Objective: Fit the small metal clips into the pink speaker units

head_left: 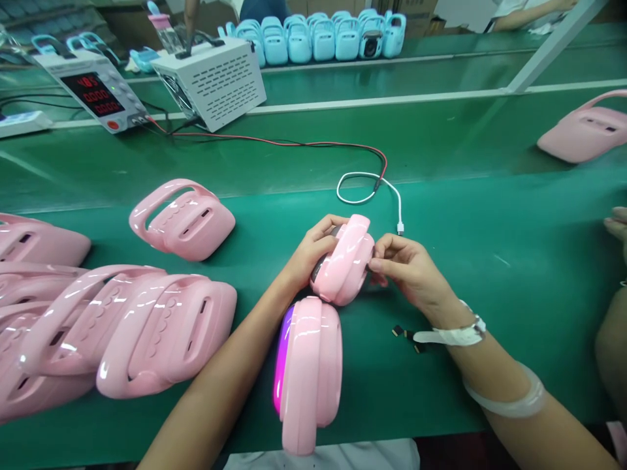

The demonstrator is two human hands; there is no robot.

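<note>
Your single view comes from the camera on your head, looking forward and down over the worktop (490,261) from above and behind your hands. Your left hand (313,254) and right hand (411,271) lie near the middle, close to you, with both forearms (230,365) rising from the bottom edge. Nearer than the hands, light cloth (333,457) shows at the lower border. Beyond them, you see as far as the row of blue devices (323,42) along the top; to their right, another person's hand (620,225) is cut by the edge.
</note>
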